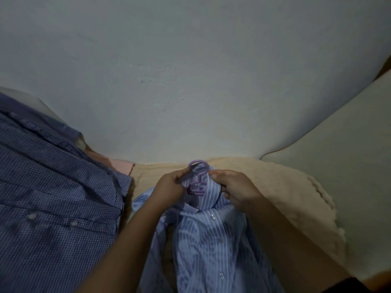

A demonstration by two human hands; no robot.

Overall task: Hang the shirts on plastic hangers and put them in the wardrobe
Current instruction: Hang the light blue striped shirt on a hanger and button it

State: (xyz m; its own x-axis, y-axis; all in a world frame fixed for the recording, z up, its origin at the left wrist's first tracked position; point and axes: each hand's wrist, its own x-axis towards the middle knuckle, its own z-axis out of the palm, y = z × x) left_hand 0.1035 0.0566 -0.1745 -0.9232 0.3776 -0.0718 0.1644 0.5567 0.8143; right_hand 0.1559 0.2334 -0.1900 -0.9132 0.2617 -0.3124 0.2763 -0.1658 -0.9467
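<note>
Quickly: checked shirt (53, 187) lies at 9 o'clock, untouched. My left hand (169, 187) pinches the collar of the striped shirt (209, 235), dead centre on the blanket (285, 187); purple hanger (197, 166) pokes out at 12. Right hand (234, 189) grips the collar too. Cloth is soft, light, slippery; hold by collar and hook. No wardrobe visible.

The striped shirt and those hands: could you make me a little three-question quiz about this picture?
1. True or false: the hanger is purple.
2. Which hand pinches the collar of the striped shirt: A) left hand B) right hand
3. Fill in: to the person's left lies a dark blue ____ shirt.

Key: 1 true; 2 B; 3 checked.
</note>
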